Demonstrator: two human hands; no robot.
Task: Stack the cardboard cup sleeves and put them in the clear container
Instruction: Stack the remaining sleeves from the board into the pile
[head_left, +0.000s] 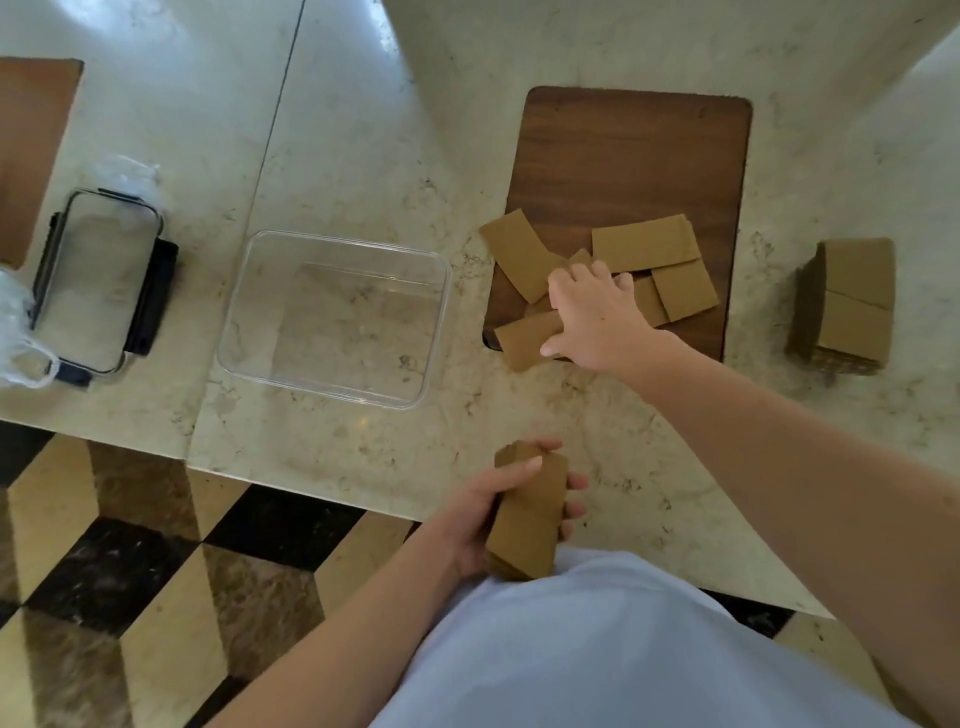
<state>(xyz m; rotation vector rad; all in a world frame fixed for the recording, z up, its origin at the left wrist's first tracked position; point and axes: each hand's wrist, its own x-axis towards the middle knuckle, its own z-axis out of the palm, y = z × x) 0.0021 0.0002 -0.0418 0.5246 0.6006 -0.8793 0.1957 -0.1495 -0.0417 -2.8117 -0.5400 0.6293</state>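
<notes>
Several flat brown cardboard cup sleeves (644, 243) lie scattered on the near end of a dark wooden board (634, 156). My right hand (592, 317) rests palm down on the sleeves at the board's near left corner, fingers spread over them; whether it grips one I cannot tell. My left hand (483, 514) is closed around a small stack of sleeves (527, 512), held close to my body over the table's near edge. The clear container (332, 317) stands empty on the marble table, left of the board.
A tall stack of sleeves (844, 306) stands at the right on the marble table (363, 130). At the left lie the container's lid (98, 280) with dark clips and a crumpled clear plastic bag (21, 332). A second wooden board (31, 150) is at the far left.
</notes>
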